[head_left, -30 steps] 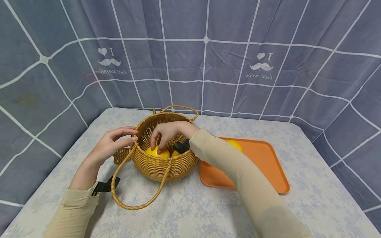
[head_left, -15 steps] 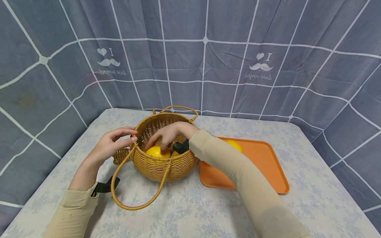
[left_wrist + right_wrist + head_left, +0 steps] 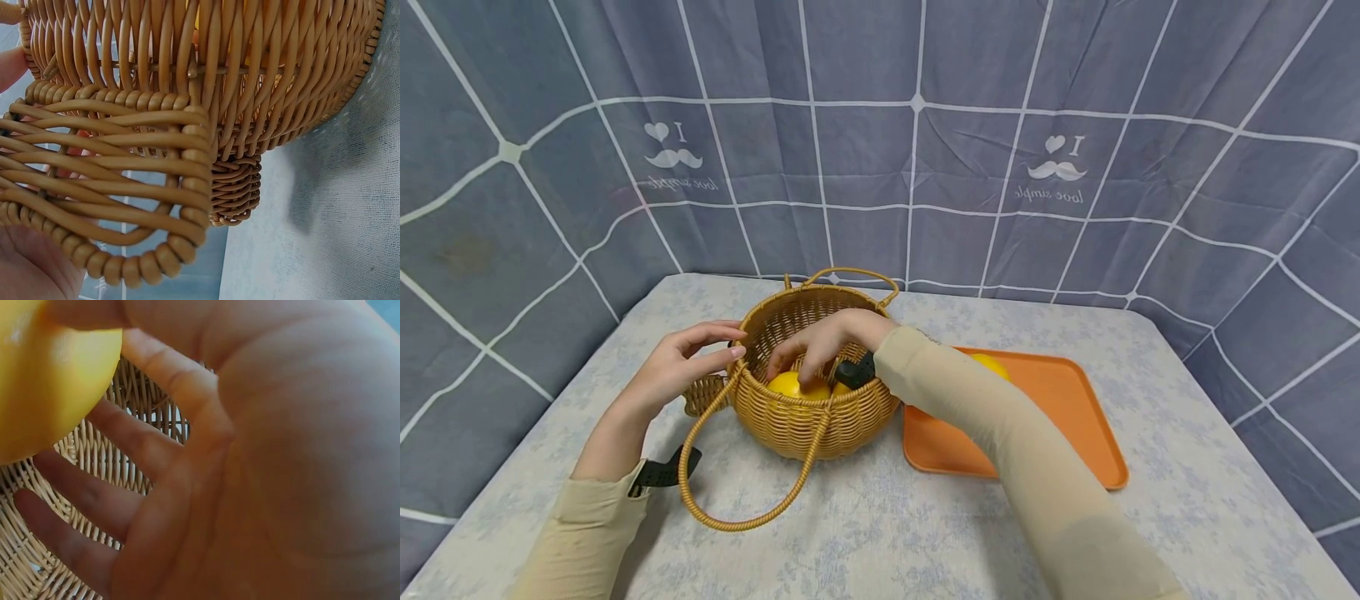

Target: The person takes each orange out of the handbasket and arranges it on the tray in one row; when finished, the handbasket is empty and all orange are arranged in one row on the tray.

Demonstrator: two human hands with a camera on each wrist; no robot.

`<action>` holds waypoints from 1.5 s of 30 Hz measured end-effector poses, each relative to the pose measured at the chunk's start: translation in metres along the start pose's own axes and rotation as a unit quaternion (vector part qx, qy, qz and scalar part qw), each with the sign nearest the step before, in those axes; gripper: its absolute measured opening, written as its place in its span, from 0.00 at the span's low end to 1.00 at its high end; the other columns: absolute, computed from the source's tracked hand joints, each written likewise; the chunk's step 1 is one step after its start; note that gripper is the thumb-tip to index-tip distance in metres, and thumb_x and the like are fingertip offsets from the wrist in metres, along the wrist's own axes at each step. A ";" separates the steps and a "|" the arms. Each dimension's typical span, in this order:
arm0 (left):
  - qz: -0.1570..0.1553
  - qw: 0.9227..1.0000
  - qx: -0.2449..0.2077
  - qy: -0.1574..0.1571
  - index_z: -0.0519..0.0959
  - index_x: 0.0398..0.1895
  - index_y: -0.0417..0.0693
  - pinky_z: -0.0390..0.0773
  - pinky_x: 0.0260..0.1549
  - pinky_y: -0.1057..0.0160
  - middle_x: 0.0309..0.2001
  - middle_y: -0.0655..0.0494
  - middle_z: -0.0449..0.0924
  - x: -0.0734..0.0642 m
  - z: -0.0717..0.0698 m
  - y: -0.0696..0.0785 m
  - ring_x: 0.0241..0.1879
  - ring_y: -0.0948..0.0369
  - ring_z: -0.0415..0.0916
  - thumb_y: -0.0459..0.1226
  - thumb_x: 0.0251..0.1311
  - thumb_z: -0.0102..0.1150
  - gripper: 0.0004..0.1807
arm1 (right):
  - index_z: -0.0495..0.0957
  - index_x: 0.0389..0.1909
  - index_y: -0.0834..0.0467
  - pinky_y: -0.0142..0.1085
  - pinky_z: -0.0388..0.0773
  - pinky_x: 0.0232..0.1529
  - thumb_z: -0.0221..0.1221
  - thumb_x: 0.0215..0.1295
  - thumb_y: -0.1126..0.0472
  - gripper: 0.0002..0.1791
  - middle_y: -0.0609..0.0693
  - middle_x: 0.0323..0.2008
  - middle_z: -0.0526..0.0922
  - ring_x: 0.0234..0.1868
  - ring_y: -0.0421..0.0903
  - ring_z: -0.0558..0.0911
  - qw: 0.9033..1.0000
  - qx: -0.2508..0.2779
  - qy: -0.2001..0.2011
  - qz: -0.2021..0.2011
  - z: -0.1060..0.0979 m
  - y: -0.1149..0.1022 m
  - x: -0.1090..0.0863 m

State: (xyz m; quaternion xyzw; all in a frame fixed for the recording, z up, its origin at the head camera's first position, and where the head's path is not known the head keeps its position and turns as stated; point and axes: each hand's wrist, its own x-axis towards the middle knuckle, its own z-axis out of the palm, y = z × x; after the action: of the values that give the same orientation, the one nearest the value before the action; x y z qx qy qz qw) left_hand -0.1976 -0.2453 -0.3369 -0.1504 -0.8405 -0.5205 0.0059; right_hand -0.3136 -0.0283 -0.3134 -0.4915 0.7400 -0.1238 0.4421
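Observation:
A round wicker basket (image 3: 808,427) stands on the table, its front handle hanging down over the side. My left hand (image 3: 673,371) grips the basket's left rim between thumb and fingers. Inside the basket, my right hand (image 3: 827,340) has its thumb and fingers about a smooth yellow round fruit (image 3: 787,384). In the right wrist view the thumb lies across that fruit (image 3: 56,381), and fingertips reach its far side. Another yellow fruit (image 3: 841,388) shows partly beside it, mostly hidden by the wrist camera. The left wrist view shows the basket's woven side (image 3: 294,56) and a wicker projection (image 3: 106,181).
An orange tray (image 3: 1060,408) lies to the right of the basket, partly under the right sleeve. A yellow fruit (image 3: 991,364) rests on it. The back handle (image 3: 857,269) stands up behind the basket. A grey checked curtain (image 3: 865,150) encloses the table's far side.
Inside the basket, the right hand's fingers first lift and spread from the fruit, then come down around it again. The left hand stays at the rim.

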 end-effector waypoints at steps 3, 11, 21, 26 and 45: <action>0.001 1.000 0.001 0.000 0.75 0.54 0.40 0.51 0.59 0.33 0.64 0.46 0.64 0.000 0.000 0.000 0.68 0.44 0.49 0.43 0.63 0.58 0.21 | 0.68 0.64 0.50 0.30 0.71 0.49 0.55 0.58 0.69 0.31 0.45 0.63 0.65 0.56 0.40 0.67 1.000 0.017 0.006 -0.007 0.001 -0.001 -0.001; 0.002 1.000 0.000 0.001 0.75 0.54 0.39 0.52 0.59 0.33 0.64 0.45 0.64 0.000 0.000 0.000 0.68 0.44 0.49 0.43 0.63 0.58 0.21 | 0.76 0.58 0.47 0.31 0.72 0.44 0.47 0.61 0.70 0.26 0.40 0.60 0.70 0.50 0.39 0.69 0.999 0.030 0.030 0.009 0.001 -0.002 -0.001; -0.001 1.000 -0.001 0.000 0.75 0.54 0.41 0.52 0.59 0.33 0.64 0.46 0.64 0.000 -0.001 0.000 0.68 0.44 0.49 0.43 0.63 0.58 0.20 | 0.65 0.61 0.50 0.30 0.71 0.48 0.63 0.60 0.61 0.29 0.47 0.60 0.64 0.55 0.42 0.66 0.999 -0.026 0.035 0.020 0.001 -0.001 -0.001; -0.003 1.000 0.002 -0.001 0.75 0.55 0.41 0.51 0.59 0.32 0.64 0.46 0.64 0.000 -0.001 0.001 0.68 0.44 0.49 0.43 0.63 0.58 0.21 | 0.58 0.71 0.49 0.28 0.66 0.53 0.60 0.61 0.63 0.37 0.47 0.69 0.56 0.61 0.39 0.61 0.999 -0.030 0.016 0.027 0.002 -0.001 0.000; -0.002 1.000 -0.001 0.001 0.75 0.54 0.38 0.52 0.60 0.34 0.65 0.45 0.63 0.000 0.000 0.002 0.68 0.44 0.49 0.43 0.63 0.59 0.22 | 0.58 0.70 0.48 0.29 0.75 0.46 0.65 0.56 0.66 0.41 0.47 0.66 0.59 0.52 0.42 0.69 0.998 0.023 0.021 0.059 0.003 -0.002 -0.002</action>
State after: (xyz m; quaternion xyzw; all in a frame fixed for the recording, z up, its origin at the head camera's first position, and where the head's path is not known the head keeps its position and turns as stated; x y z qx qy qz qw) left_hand -0.1973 -0.2448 -0.3351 -0.1486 -0.8402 -0.5215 0.0053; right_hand -0.3100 -0.0266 -0.3131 -0.4342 0.7738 -0.1244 0.4440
